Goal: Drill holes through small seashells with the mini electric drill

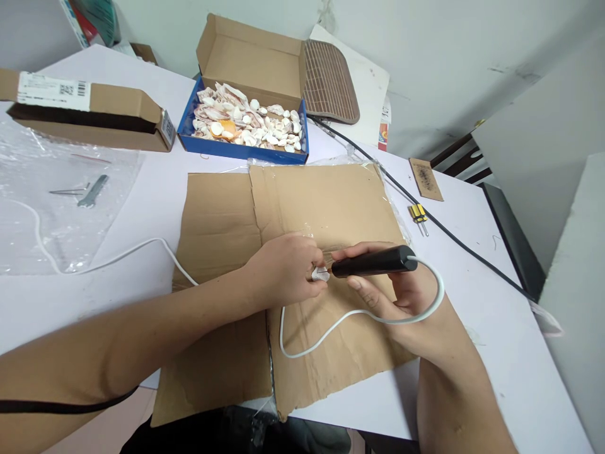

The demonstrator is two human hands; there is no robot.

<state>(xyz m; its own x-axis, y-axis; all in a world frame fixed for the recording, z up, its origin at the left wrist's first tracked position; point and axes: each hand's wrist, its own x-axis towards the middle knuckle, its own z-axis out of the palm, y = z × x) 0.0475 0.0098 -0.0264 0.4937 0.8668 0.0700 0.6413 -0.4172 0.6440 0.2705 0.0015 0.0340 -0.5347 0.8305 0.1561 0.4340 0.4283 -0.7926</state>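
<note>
Over the cardboard sheet (326, 195), my left hand (286, 268) pinches a small white shell (320, 275) between thumb and fingers. My right hand (411, 293) is closed around a slim black mini electric drill (371, 261), held almost level. The drill's front end points left at the shell, and its thin tip is at or very near it; whether they touch I cannot tell. From the drill's back end a white cord (326, 334) loops down over the cardboard and passes under my left arm.
Behind the cardboard, a blue box (246, 151) with its lid up holds many shells. An open brown carton (94, 129) and a plastic bag (28, 176) with a small wrench (94, 191) lie left. At right are a black cable (439, 227), yellow-handled screwdrivers (418, 213) and a brown pad (425, 179).
</note>
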